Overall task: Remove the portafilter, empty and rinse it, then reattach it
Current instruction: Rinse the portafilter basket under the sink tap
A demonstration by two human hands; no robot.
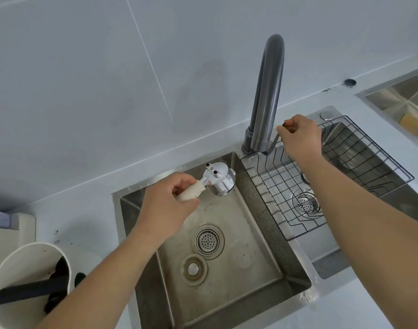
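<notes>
Just left of the frame's centre, the left hand (166,205) is wrapped around the cream-coloured handle of the portafilter (215,182), holding it above the back of the left sink basin (262,262). The portafilter's shiny metal head points toward the upper right, tilted so that its underside with the spouts faces up and toward the wall. Below it in the basin sit a round strainer drain (208,241) and, nearer the bottom of the frame, a smaller round plug (193,269).

Right of centre, the right hand (300,136) is closed around the thin lever (275,141) at the base of the tall grey faucet (266,96), fingers pinched on its upper end. No water shows at the faucet.

A black wire rack (360,167) lies across the right basin (326,269), whose own drain (306,203) shows through the wires; the right forearm passes above it.

At the lower left of the frame, on the pale worktop (84,198), stands a white round container (20,264) with a dark bar across its mouth and dark matter inside. Another steel basin (402,96) is partly in view at the upper right edge.
</notes>
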